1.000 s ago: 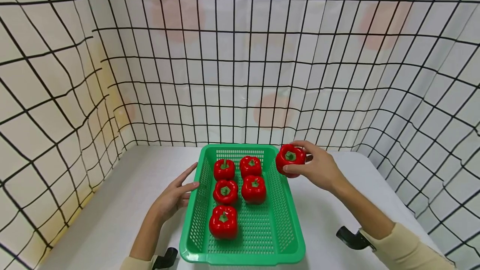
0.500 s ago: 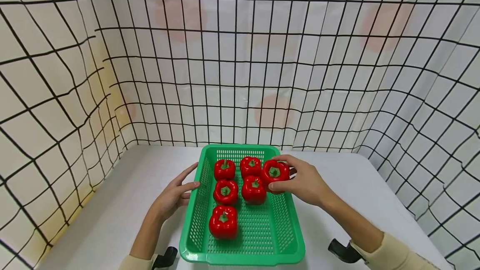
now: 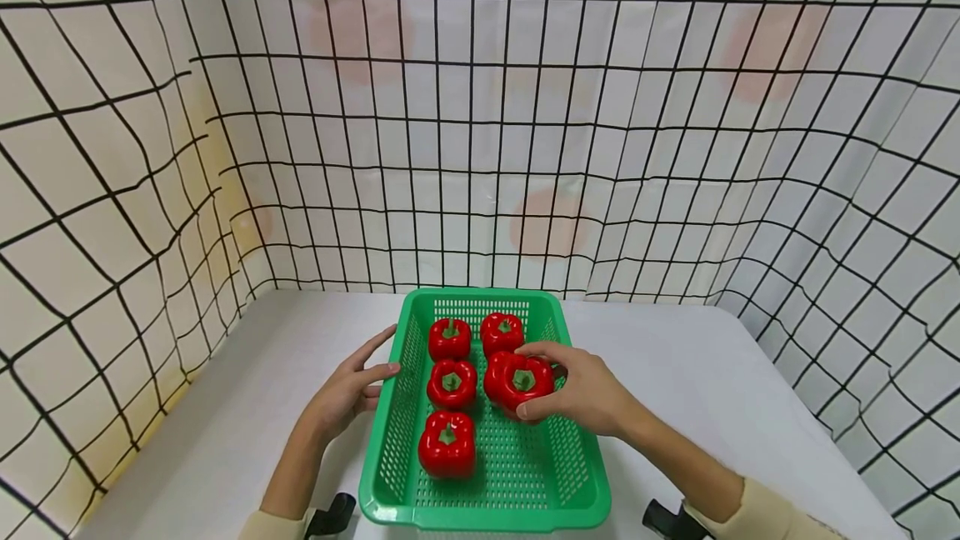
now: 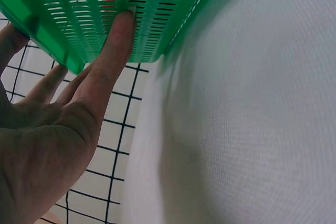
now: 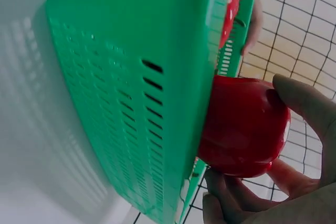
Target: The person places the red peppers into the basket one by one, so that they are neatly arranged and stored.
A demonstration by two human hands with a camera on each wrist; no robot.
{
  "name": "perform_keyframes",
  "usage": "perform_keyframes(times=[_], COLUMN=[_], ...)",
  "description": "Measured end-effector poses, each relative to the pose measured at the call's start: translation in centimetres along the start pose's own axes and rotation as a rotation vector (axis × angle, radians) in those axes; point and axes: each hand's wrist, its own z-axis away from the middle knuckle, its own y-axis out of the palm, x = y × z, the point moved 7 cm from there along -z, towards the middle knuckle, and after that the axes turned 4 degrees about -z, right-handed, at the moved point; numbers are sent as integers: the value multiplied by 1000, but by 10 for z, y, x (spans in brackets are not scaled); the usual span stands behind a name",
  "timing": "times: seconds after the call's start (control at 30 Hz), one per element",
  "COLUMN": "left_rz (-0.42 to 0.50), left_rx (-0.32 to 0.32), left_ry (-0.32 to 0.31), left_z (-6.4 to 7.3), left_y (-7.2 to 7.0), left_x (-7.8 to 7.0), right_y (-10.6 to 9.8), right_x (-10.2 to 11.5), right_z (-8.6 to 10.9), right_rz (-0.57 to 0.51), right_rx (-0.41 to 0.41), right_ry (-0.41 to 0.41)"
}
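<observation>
My right hand grips a red bell pepper with a green stem end, thumb on the near side and fingers on the far side. In the right wrist view this bell pepper is above the rim of the green plastic basket. It partly hides another bell pepper under or beside it; whether they touch I cannot tell. Several more red bell peppers stand in the basket, stems up. My left hand touches the basket's left side with fingers extended, and in the left wrist view one finger presses the slotted wall.
The basket stands on a white-covered table. Behind it and along both sides runs a black wire grid in front of white sheeting. Dark wrist mounts stick out from the sleeves.
My right hand has carried the bell pepper from beyond the basket's right rim leftward and toward me, over the peppers inside. My left hand has stayed at the left side.
</observation>
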Motion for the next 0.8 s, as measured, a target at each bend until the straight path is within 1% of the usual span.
perform_keyframes(times=[0.13,0.3,0.37,0.6,0.7,0.8], left_rz=[1,-4,2,15,23,19], left_rx=[-13,-13,-14,-31,-33,-29], left_ry=[-8,-6,-8,-24,-33,-29], left_z=[0,0,0,-2,-2,-3], left_y=[-1,-1,-2,-3,-2,-3], left_x=[0,0,1,3,3,3], right_y=[8,20,24,32,34,36], right_x=[0,1,1,-2,-6,-10], right_z=[2,4,4,3,3,3], right_rz=[-16,-65,-68,51,75,95], right_rx=[42,112,133,158,175,191], right_ry=[-10,-30,-41,-103,-107,-105])
